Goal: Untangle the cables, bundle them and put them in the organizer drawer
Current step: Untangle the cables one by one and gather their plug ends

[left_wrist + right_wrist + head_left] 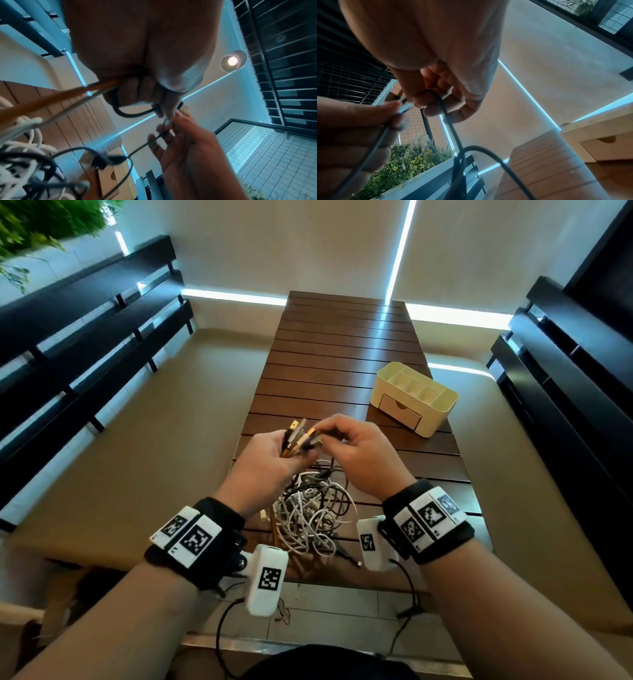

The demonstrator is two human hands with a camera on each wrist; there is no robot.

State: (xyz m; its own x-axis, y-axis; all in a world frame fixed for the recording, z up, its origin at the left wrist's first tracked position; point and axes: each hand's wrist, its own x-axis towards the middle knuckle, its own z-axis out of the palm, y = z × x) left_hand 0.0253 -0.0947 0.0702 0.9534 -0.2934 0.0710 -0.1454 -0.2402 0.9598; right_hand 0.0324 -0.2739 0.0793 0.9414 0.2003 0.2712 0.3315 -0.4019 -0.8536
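Observation:
A tangle of white, black and orange cables hangs from my hands onto the near end of the wooden slat table. My left hand grips several cable ends, their metal USB plugs sticking up above the fist. My right hand pinches one plug end beside them; a black cable runs down from its fingers. The cream organizer stands at the table's right side, its small drawer closed.
Dark slatted benches flank the table on both sides over a beige floor. A planter with greenery sits behind the left bench. A loose cable end lies near the table's front edge.

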